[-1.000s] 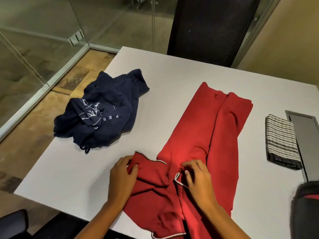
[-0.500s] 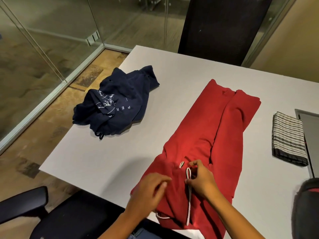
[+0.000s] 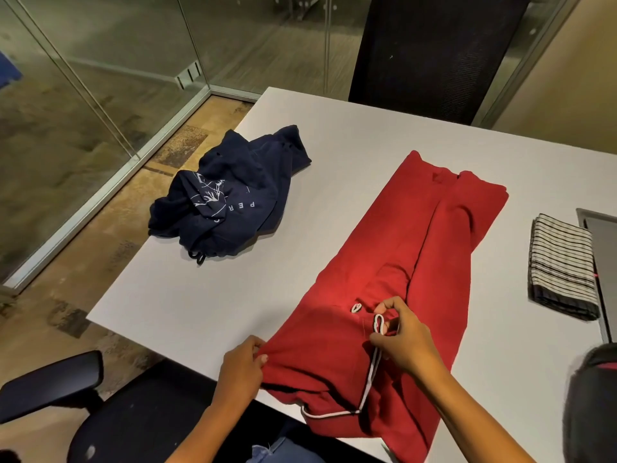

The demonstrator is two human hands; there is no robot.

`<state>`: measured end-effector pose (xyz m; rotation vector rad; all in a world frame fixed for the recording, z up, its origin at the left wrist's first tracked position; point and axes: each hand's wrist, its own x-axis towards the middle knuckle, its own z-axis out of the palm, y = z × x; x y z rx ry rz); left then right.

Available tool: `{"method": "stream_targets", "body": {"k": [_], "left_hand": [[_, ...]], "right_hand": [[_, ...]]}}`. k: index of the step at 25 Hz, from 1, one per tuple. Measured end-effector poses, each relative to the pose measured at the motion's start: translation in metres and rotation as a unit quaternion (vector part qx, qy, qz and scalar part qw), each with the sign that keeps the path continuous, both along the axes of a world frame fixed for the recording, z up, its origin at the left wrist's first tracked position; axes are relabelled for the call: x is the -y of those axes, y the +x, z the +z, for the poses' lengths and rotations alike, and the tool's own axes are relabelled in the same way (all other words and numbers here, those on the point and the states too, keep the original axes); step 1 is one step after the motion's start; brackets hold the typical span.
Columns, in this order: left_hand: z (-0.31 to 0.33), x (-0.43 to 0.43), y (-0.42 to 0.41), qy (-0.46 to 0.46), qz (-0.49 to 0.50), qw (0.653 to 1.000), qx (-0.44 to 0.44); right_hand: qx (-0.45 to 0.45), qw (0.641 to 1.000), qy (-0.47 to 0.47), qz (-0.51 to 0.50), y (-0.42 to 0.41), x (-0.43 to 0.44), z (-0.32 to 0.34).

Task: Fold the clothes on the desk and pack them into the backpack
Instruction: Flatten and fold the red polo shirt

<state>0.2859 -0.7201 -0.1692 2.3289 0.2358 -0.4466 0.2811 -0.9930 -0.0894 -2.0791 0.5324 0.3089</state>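
— Where is the red garment (image 3: 417, 262) found, and how is it held?

— It is laid on the desk (image 3: 334, 135) as a long folded strip, its near end hung over the near edge; its left hem is pinched by the left hand (image 3: 240, 365); the white drawstring (image 3: 370, 372) is pinched in a loop by the right hand (image 3: 404, 339).

— Which step is judged to be in hand?

— Folding, midway; the cord is probably to be tucked in; the near end is then to be gripped at both corners and folded over evenly.

— What is counted?

— Three pieces: one red; one navy garment (image 3: 230, 198), crumpled at the left; one striped cloth (image 3: 561, 265), folded at the right; one backpack (image 3: 591, 402), judged so, is glimpsed at the right edge.
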Motion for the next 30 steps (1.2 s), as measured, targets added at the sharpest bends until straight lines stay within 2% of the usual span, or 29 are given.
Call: {"method": "stream_targets", "body": {"k": [2,4,6,8,11,16,19,21,24,27,30], "left_hand": [[0.001,-0.002,-0.001,0.023,0.018,0.999,0.012],[0.003,-0.001,-0.002,0.055,0.022,0.998,0.028],[0.005,0.001,-0.004,0.075,0.014,0.995,0.066],[0.009,0.008,-0.004,0.063,-0.009,0.992,0.112],[0.013,0.031,-0.003,0.044,-0.103,0.981,0.159],[0.015,0.083,0.011,0.022,-0.227,0.956,0.182],[0.013,0.103,0.02,0.047,-0.333,0.926,0.17],[0.008,0.106,0.025,0.078,-0.369,0.914,0.151],[0.001,0.099,0.03,0.061,-0.356,0.92,0.153],[-0.008,0.083,0.04,0.023,-0.291,0.935,0.2],[-0.01,0.074,0.056,0.038,-0.231,0.95,0.207]], "right_hand": [[0.017,1.0,0.017,-0.001,0.0,0.003,-0.001],[0.021,0.999,0.018,0.041,-0.002,0.003,-0.005],[0.031,0.997,-0.02,0.067,-0.002,0.006,-0.016],[0.054,0.996,-0.06,0.04,0.004,0.013,-0.026],[0.085,0.993,-0.088,-0.004,0.021,0.026,-0.04],[0.088,0.988,-0.126,-0.019,0.075,0.053,-0.064],[0.077,0.982,-0.174,0.004,0.105,0.07,-0.08],[0.08,0.971,-0.214,0.075,0.117,0.08,-0.095],[0.083,0.952,-0.231,0.181,0.124,0.091,-0.107],[0.156,0.962,-0.198,0.101,0.11,0.094,-0.098],[0.21,0.954,-0.211,0.022,0.07,0.097,-0.099]]}}
